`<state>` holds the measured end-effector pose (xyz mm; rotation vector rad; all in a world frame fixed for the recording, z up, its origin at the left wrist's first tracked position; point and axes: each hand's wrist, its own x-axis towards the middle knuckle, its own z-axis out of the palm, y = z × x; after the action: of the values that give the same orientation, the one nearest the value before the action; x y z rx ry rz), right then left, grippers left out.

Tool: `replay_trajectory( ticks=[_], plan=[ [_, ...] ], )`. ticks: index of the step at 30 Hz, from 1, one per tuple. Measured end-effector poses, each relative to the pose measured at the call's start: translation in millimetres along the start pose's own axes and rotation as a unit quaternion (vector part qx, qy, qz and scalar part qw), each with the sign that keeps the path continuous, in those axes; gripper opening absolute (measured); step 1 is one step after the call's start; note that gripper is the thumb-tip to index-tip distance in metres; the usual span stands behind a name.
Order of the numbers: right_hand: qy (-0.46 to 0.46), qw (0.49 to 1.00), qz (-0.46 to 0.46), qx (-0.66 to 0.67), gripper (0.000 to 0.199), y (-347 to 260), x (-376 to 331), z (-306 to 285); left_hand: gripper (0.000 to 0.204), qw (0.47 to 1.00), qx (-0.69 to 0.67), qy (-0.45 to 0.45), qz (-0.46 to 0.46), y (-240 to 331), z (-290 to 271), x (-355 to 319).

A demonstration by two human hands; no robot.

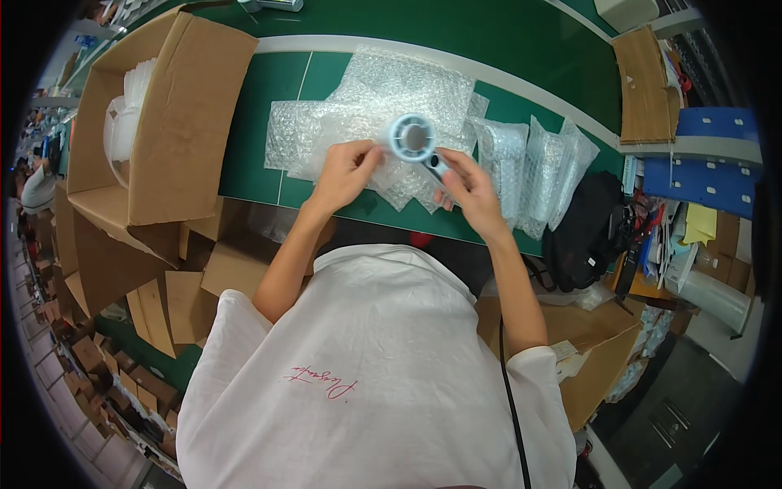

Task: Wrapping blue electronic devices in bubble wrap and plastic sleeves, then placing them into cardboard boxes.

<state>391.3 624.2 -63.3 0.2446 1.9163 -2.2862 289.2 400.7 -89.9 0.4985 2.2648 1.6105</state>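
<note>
A light-blue handheld device with a round, ring-shaped head (413,137) and a short handle is held over the bench; its exact kind does not show. My right hand (475,194) is closed around the handle. Just left of the round head, my left hand (349,173) has its fingers pinched together; what is between them, if anything, I cannot make out. Beneath both hands lie overlapping clear bubble-wrap bags (305,134), spread flat on the green bench mat. To the right of my right hand lie several filled bubble-wrap bags (503,159) side by side.
An open cardboard box (195,122) holding white pieces stands at the left. A black bag (586,236) sits at the bench's right end, near blue panels (717,122). More cardboard boxes (236,269) are below the bench edge. A black cable (511,399) hangs down beside my right arm.
</note>
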Motion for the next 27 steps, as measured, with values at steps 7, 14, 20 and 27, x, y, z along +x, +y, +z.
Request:
replay_trajectory(
  ticks=[7,14,20,27],
  plan=[
    [-0.001,0.973,0.001,-0.230,0.035,-2.4,-1.0,1.6,0.030,0.988,-0.127,0.038,-0.080,4.1,-9.2,1.3],
    [0.048,0.861,-0.060,-0.503,0.036,-79.9,-26.5,31.4,0.021,0.972,0.168,0.048,0.156,90.8,10.6,-6.5],
    [0.065,0.875,-0.093,-0.470,0.037,-93.4,-51.2,29.7,0.014,0.934,0.242,0.046,0.260,122.9,19.1,-11.5],
    [0.020,0.883,0.030,-0.468,0.038,-124.8,-60.1,19.5,0.013,0.892,0.274,-0.002,0.360,132.4,38.3,-9.8]
  ],
)
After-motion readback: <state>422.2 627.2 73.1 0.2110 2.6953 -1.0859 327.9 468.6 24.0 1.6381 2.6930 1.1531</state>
